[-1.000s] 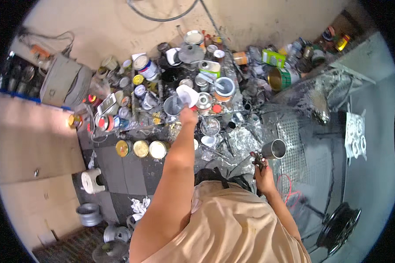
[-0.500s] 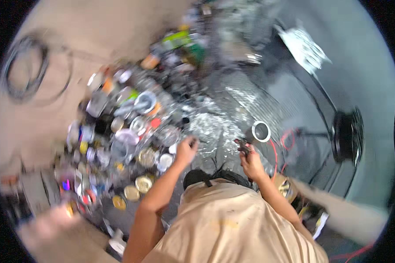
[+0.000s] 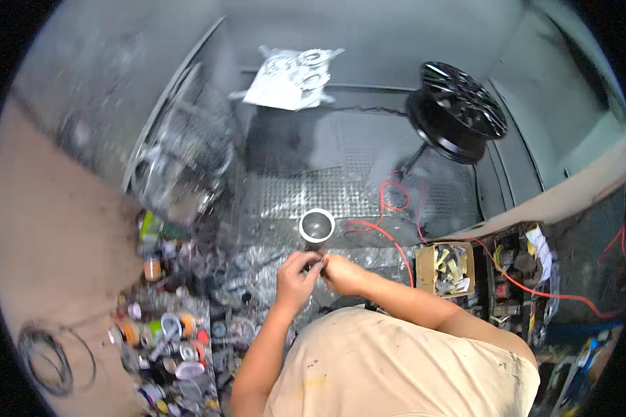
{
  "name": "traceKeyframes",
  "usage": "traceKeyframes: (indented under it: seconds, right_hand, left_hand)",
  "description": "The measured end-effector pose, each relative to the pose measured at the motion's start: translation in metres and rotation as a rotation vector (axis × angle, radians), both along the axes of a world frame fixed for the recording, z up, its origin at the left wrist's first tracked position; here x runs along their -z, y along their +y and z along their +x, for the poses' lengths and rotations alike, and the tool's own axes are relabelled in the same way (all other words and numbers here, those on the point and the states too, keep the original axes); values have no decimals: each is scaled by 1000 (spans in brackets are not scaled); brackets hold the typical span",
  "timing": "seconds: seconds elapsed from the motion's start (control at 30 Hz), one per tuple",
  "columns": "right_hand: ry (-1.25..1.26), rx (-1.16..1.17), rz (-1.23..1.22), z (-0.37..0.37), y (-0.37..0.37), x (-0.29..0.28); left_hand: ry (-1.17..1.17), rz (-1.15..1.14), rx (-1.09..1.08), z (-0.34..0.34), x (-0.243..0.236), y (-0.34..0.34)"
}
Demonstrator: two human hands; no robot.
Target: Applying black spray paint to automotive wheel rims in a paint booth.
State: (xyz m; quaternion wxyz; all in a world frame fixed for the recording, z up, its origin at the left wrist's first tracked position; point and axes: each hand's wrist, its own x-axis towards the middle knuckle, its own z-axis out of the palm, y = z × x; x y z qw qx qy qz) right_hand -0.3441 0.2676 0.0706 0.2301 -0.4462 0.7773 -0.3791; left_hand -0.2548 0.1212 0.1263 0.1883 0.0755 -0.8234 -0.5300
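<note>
In front of me is a spray gun (image 3: 316, 248) with a round, white-rimmed cup (image 3: 317, 226) on top, dark grey inside. My right hand (image 3: 341, 274) is closed around the gun's handle, which the fingers mostly cover. My left hand (image 3: 296, 280) meets it from the left, thumb and fingers pinched together at the gun's near end. Whatever small part sits between those fingertips is hidden. A red hose (image 3: 396, 244) curves over the floor close to the right hand.
A black wheel rim (image 3: 459, 115) stands on a stand, far right. White-covered parts (image 3: 292, 78) are at the back wall. Crowded cans and jars (image 3: 181, 347) fill the lower left. A cardboard box (image 3: 445, 267) of scraps sits right, beside a cluttered shelf (image 3: 522, 278).
The view has swung right, bringing the wheel rim and wall parts towards the middle. My left hand, formerly apart on the left, has come together with my right hand at the spray gun.
</note>
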Motion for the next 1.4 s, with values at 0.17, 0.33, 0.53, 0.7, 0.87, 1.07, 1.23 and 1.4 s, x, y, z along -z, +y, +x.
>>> traceKeyframes:
  seconds: [0.17, 0.33, 0.53, 0.7, 0.87, 1.07, 1.23, 1.4]
  right_hand:
    - [-54, 72, 36, -83, 45, 20]
    - [-52, 228, 119, -174, 115, -37]
    - [-44, 584, 34, -236, 182, -65]
    - [110, 732, 70, -262, 230, -30]
    - [200, 1074, 75, -282, 249, -58]
    - [46, 1387, 131, -330, 210, -101]
    - [144, 1435, 127, -356, 166, -95]
    - [-69, 1582, 85, -378, 128, -106]
  left_hand:
    - [17, -179, 30, -95, 3, 55]
    - [61, -89, 212, -210, -16, 111]
    - [145, -65, 529, -318, -36, 169]
    - [252, -56, 857, -393, -42, 218]
    - [312, -42, 1210, -471, -30, 253]
    - [297, 198, 1366, -580, -34, 221]
    - [382, 168, 1653, -614, -58, 218]
    - [457, 159, 1729, -625, -49, 210]
